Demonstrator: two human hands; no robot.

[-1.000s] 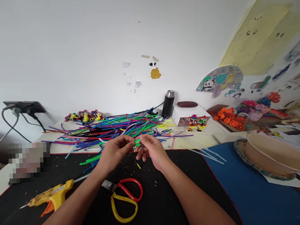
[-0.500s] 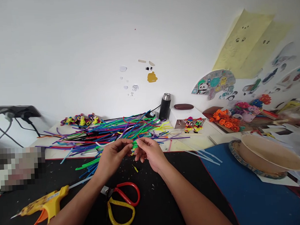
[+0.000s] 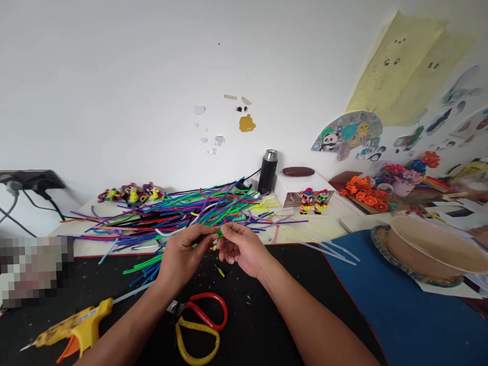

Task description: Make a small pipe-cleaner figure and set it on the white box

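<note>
Beige basin [image 3: 441, 244] far right, rim tilted; contents unclear. Small pink pot [image 3: 403, 187] at back right, craft flowers [image 3: 392, 169] in or at its top. Left hand [image 3: 184, 254]: thumb and forefinger pinched tight on small green pipe-cleaner piece [image 3: 218, 233], mostly hidden. Right hand [image 3: 243, 250] pinches its other side, remaining fingers loosely curled. Piece sits between hands, above black mat's [image 3: 254, 328] far edge, pipe-cleaner pile [image 3: 180, 210] behind. Bare black mat between forearms, right of scissors [image 3: 200, 336]; blue mat [image 3: 403, 316] borders it on right. Glue gun [image 3: 84, 325] left of left forearm.
</note>
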